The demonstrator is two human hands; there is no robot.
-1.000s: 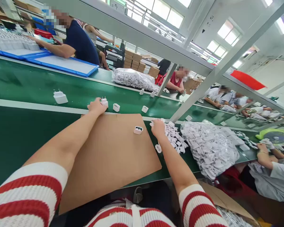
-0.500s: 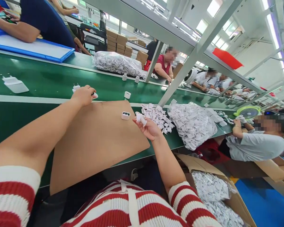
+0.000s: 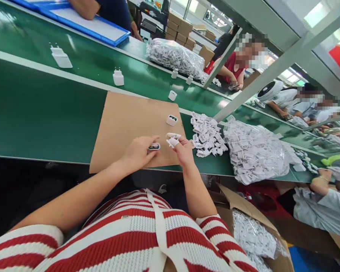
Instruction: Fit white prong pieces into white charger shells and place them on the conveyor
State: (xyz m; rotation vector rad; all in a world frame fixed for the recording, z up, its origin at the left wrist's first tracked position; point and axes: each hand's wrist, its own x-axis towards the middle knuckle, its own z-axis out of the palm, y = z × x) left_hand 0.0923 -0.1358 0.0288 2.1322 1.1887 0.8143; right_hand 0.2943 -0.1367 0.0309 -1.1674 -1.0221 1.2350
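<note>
My left hand (image 3: 137, 153) is closed around a white charger housing (image 3: 154, 146), its open end showing a dark interior. Close by, my right hand (image 3: 184, 149) pinches a small white plug piece (image 3: 169, 141) with thin pins; white covers sit on the thumb and finger. The two parts are apart, above a brown cardboard sheet (image 3: 124, 124). Another open charger housing (image 3: 172, 120) stands on the sheet's right side, with something green inside. Right of my right hand lies a heap of white plug pieces (image 3: 208, 132).
On the green conveyor (image 3: 90, 75) sit a charger with pins (image 3: 118, 77), another charger (image 3: 61, 57) and a white housing (image 3: 172, 95). A full plastic bag (image 3: 255, 151) lies right of the heap. A metal post (image 3: 243, 87) slants upward. Co-workers sit across and at right.
My left hand has left the charger on the conveyor and come back toward me, now holding a housing beside my right hand. The view has shifted, and my right hand still holds a white piece.
</note>
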